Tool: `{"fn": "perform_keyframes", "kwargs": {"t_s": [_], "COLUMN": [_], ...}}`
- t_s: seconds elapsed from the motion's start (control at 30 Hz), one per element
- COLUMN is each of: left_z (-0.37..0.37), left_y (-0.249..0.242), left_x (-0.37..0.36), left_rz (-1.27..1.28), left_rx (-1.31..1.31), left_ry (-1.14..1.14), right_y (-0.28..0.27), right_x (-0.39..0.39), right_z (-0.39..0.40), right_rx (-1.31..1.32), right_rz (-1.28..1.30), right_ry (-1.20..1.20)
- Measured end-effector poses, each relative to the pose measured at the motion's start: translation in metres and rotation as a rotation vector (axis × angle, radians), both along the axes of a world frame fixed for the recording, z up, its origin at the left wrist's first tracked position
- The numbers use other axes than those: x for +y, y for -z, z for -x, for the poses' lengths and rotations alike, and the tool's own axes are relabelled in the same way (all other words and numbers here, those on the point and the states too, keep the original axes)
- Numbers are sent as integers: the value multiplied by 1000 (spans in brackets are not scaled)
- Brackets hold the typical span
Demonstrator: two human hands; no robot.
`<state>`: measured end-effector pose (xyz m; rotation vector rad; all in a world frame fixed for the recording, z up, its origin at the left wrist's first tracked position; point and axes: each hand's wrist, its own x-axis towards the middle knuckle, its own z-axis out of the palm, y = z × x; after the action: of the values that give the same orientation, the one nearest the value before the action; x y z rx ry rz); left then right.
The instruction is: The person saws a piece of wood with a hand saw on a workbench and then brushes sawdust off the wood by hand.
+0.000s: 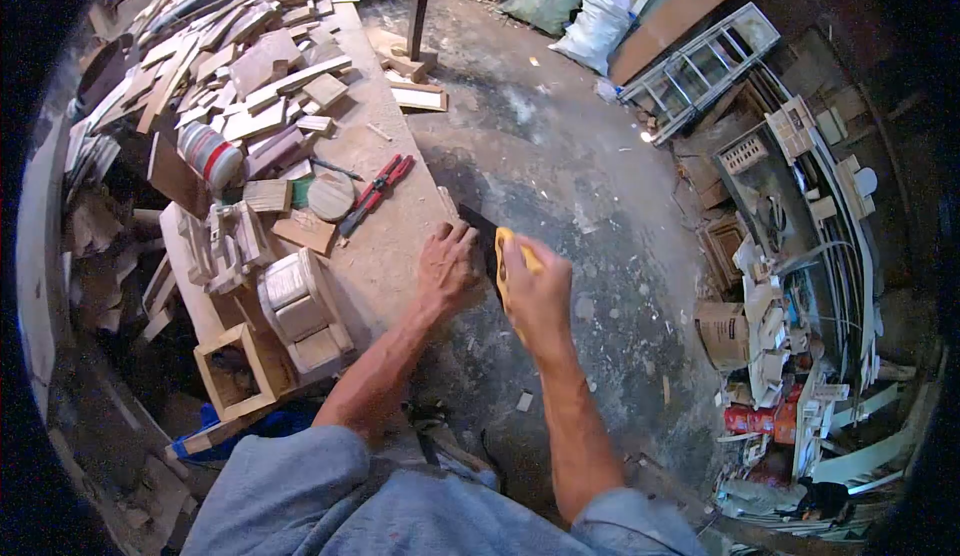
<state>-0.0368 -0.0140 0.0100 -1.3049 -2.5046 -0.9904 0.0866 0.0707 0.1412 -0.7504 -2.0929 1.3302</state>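
My right hand (536, 291) is wrapped round the yellow handle (503, 256) of a handsaw. Its dark blade (477, 221) reaches toward the edge of the workbench (385, 246), beside my left hand. With fingers curled, my left hand (447, 264) presses down at that edge on a piece of wood (446, 199), most of which the hand hides. On the bench to the left lie a red and black tool (376, 194), a round wooden disc (331, 196) and a dark pencil-like stick (337, 169).
Offcuts (265, 66) are heaped over the bench's far end. A white jar with a red band (210, 154) lies near small wooden assemblies (303, 306) and a square frame (236, 371). Across the floor (620, 296) stand a ladder (700, 66), a white sack (592, 31) and a carton (722, 336).
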Motion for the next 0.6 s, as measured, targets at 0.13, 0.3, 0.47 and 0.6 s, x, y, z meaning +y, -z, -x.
{"fn": "perform_keyframes", "kwargs": {"t_s": [0.13, 0.3, 0.47, 0.6], "left_z": [-8, -9, -15, -16], "left_y": [-12, -16, -9, -7], "left_x": [0, 5, -3, 1], "left_rz": [60, -37, -53, -35], "left_rx": [-61, 25, 13, 5], "left_ry": [-25, -116, -74, -135], "right_y": [-40, 2, -8, 52], "right_x": [25, -33, -50, -59], "right_z": [-42, -46, -48, -71], "right_rx": [-151, 201, 138, 241], "right_rz": [728, 431, 451, 20], "right_ry": [-39, -128, 40, 65]}}
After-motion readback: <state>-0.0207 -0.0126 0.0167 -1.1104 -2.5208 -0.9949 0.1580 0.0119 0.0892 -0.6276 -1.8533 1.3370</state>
